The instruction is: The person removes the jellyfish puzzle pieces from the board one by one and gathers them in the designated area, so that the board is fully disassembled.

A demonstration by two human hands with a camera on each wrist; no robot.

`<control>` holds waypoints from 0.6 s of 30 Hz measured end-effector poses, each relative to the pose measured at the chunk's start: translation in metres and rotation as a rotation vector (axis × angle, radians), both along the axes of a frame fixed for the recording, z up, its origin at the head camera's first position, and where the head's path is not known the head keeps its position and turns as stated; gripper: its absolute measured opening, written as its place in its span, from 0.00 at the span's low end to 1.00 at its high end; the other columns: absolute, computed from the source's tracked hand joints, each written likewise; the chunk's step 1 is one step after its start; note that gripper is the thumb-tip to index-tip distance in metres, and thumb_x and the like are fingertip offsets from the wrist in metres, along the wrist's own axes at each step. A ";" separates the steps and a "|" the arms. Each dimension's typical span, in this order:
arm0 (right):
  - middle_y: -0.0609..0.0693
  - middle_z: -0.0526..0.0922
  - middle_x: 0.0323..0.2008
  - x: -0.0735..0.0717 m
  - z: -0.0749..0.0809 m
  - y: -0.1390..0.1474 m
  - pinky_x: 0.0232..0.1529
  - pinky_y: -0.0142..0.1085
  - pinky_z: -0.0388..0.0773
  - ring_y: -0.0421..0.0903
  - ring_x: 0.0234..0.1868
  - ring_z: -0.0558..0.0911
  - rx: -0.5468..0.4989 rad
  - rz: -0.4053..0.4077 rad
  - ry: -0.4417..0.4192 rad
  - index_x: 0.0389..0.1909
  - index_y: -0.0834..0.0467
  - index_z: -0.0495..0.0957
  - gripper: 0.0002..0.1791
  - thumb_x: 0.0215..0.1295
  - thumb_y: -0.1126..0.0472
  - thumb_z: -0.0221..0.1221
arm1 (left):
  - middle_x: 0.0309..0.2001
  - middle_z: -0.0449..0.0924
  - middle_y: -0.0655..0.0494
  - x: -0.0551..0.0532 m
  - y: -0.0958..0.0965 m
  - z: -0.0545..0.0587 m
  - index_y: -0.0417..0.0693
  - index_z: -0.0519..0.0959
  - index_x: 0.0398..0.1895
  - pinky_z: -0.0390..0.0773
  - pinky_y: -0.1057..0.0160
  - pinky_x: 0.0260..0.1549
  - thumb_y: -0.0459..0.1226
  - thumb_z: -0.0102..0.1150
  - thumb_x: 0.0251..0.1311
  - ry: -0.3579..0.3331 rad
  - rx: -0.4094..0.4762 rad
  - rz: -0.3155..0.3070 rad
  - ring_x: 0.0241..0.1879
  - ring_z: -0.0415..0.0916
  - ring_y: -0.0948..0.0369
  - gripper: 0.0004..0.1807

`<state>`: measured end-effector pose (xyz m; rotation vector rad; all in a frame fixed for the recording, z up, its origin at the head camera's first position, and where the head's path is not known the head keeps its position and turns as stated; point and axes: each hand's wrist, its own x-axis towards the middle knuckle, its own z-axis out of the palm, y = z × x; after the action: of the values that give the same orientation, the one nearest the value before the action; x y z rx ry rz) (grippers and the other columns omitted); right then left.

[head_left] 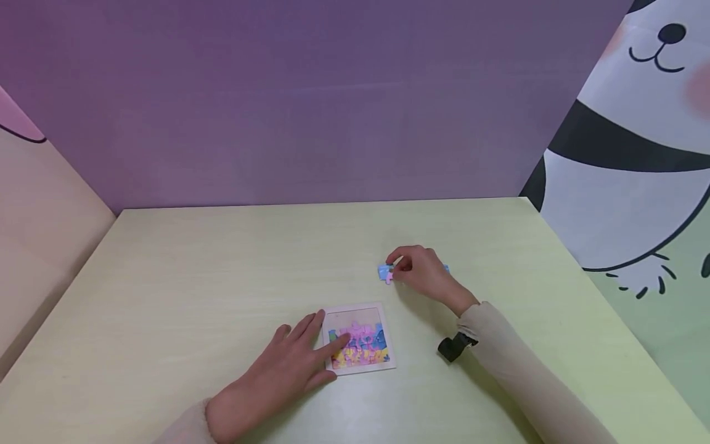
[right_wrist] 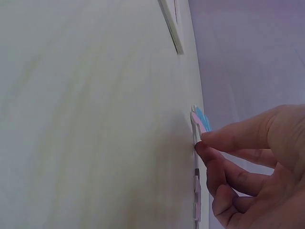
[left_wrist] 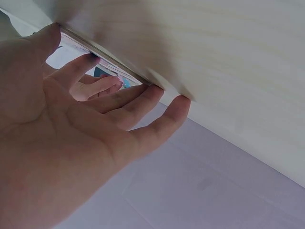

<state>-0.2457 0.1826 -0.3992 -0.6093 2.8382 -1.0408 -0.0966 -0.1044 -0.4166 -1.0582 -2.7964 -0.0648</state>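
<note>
A square jigsaw puzzle in a pale frame (head_left: pixel 366 368) lies on the table, its lower part filled with pink, blue and yellow pieces (head_left: pixel 363 336) and the upper strip showing bare backing. Along the frame's left side rests my left hand (head_left: pixel 291 364), fingers extended, the index finger reaching over the pieces. Beyond the frame to the right, my right hand (head_left: pixel 424 271) pinches a pink puzzle piece (head_left: pixel 389 277) between thumb and index finger. A light blue piece (head_left: pixel 383 271) shows beside those fingertips. In the right wrist view, the pinched piece (right_wrist: pixel 198 123) stands close over the table.
More loose pieces (right_wrist: pixel 197 191) lie under the right hand, mostly hidden by it, with a blue bit (head_left: pixel 446 268) showing past the knuckles. A black strap device (head_left: pixel 456 346) is on the right wrist. Behind the table (head_left: pixel 222 265) rises a purple wall (head_left: pixel 310 123).
</note>
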 end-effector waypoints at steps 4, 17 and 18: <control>0.52 0.86 0.34 0.001 -0.001 0.001 0.35 0.37 0.77 0.46 0.34 0.82 0.006 -0.008 -0.004 0.44 0.61 0.83 0.10 0.62 0.71 0.64 | 0.67 0.66 0.37 0.000 0.001 0.000 0.65 0.71 0.71 0.73 0.39 0.52 0.58 0.55 0.67 0.013 0.008 -0.001 0.65 0.66 0.46 0.30; 0.53 0.86 0.33 -0.001 -0.001 0.000 0.36 0.38 0.77 0.46 0.34 0.81 0.028 0.001 0.004 0.45 0.62 0.83 0.11 0.62 0.72 0.62 | 0.68 0.65 0.38 -0.001 0.002 0.002 0.66 0.70 0.71 0.74 0.37 0.52 0.57 0.54 0.68 -0.035 0.005 0.019 0.67 0.64 0.46 0.29; 0.53 0.86 0.33 -0.001 -0.001 0.000 0.36 0.38 0.77 0.46 0.34 0.81 0.032 0.001 0.004 0.45 0.62 0.83 0.11 0.62 0.72 0.62 | 0.68 0.65 0.38 0.000 0.002 0.002 0.66 0.70 0.71 0.73 0.37 0.52 0.57 0.54 0.68 -0.036 0.007 0.018 0.67 0.64 0.46 0.29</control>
<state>-0.2464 0.1824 -0.3999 -0.6107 2.8522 -0.9933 -0.0971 -0.1021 -0.4150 -1.0400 -2.8355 -0.0920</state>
